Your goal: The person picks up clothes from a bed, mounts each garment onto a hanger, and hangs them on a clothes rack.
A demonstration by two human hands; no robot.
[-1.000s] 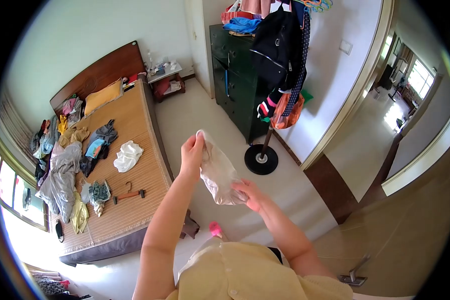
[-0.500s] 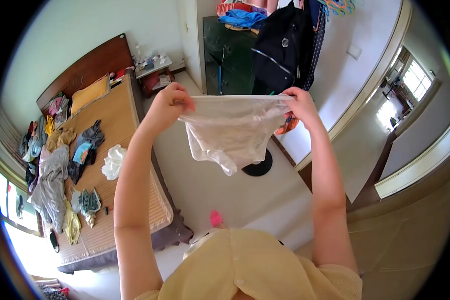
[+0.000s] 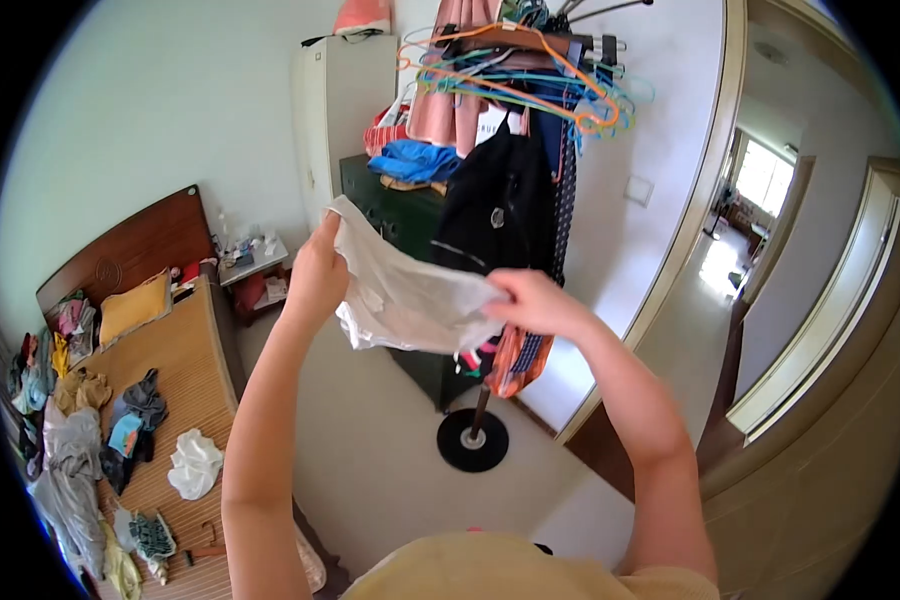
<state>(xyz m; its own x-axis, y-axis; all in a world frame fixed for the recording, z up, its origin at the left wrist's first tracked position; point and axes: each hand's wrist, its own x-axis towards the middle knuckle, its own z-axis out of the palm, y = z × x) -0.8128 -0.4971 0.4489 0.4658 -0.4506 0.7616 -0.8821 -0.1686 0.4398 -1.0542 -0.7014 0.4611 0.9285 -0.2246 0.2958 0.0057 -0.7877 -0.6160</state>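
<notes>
A pair of white, thin-looking underpants hangs stretched in the air between my two hands. My left hand is closed on the upper left corner of the cloth, near the waistband. Lower on the other side, my right hand pinches the right end. The cloth slants down from left to right and its lower edge is loosely folded. Behind it are a dark green cabinet and a black backpack.
A coat stand with colourful hangers rises ahead, its round black base on the floor. On the left, a bed carries scattered clothes and a crumpled white cloth. A nightstand stands beyond. The doorway is right.
The view has tilted up, bringing the hangers into sight. The underpants went from level to slanted, with my right hand lower and closer to the left one. Both hands keep their hold.
</notes>
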